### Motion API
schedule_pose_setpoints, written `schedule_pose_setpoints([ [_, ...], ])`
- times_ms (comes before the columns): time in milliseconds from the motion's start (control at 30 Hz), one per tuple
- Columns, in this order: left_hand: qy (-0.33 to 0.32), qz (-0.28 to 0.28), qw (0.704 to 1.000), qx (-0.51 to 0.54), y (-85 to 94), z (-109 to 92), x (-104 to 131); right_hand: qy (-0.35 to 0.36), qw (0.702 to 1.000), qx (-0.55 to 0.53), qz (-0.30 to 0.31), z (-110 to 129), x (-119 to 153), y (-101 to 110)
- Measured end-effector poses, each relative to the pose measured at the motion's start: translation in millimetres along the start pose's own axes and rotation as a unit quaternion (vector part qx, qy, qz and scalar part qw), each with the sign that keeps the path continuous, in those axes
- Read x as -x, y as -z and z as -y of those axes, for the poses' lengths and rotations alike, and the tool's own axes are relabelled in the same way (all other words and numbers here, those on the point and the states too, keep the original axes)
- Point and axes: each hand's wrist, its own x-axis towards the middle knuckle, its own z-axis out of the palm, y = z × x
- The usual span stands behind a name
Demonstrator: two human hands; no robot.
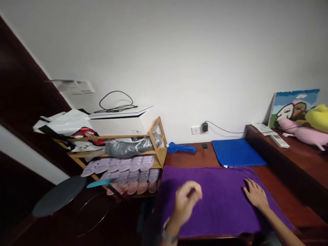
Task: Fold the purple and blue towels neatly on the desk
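A purple cloth is spread out on the reddish-brown wooden table. Above its left part I hold up my left hand, its fingers curled in toward the thumb and nothing visible in them; it is slightly blurred and has a band on the wrist. My right hand lies flat on the cloth's right side, fingers stretched out. Behind the purple cloth is a flat blue cloth, and a smaller folded blue cloth lies at the back left, against the wall.
A wooden rack to the left holds several lilac slippers, bags and a white box with a black cable. A dark round stool stands at the left. On the raised ledge at right are a remote and a pink plush toy.
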Motion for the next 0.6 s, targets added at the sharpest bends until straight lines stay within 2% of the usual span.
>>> schedule_pose_setpoints([
  [67,0.018,-0.013,0.99,-0.137,18.2,33.6,-37.3,-0.001,1.0,0.011,0.006,17.3,-6.7,12.1],
  [100,0.026,-0.016,0.976,-0.216,28.0,52.2,-54.8,0.014,1.0,0.009,0.004,31.0,-9.7,18.0],
  [167,0.035,-0.027,0.963,-0.266,45.2,88.5,-82.5,0.068,0.997,-0.019,-0.001,67.6,-14.1,25.7],
  [267,0.028,-0.047,0.945,-0.322,61.6,134.0,-102.5,0.154,0.984,-0.087,0.032,129.5,-17.0,22.0],
  [333,0.039,-0.034,0.908,-0.415,68.9,159.1,-104.8,0.185,0.974,-0.11,0.065,158.4,-18.8,12.2],
  [367,0.049,-0.015,0.881,-0.471,72.5,170.7,-104.2,0.194,0.971,-0.114,0.077,165.2,-20.5,7.1],
  [400,0.057,0.009,0.851,-0.523,76.2,181.4,-103.1,0.197,0.971,-0.112,0.083,165.9,-22.9,2.9],
  [467,0.064,0.056,0.804,-0.588,83.3,199.1,-100.7,0.18,0.976,-0.092,0.085,149.4,-30.2,-1.5],
  [533,0.06,0.077,0.783,-0.614,88.2,209.7,-99.2,0.133,0.986,-0.054,0.082,113.6,-39.0,-0.9],
  [600,0.061,0.081,0.774,-0.625,89.3,212.8,-98.6,0.057,0.995,-0.01,0.08,68.9,-46.6,2.1],
])
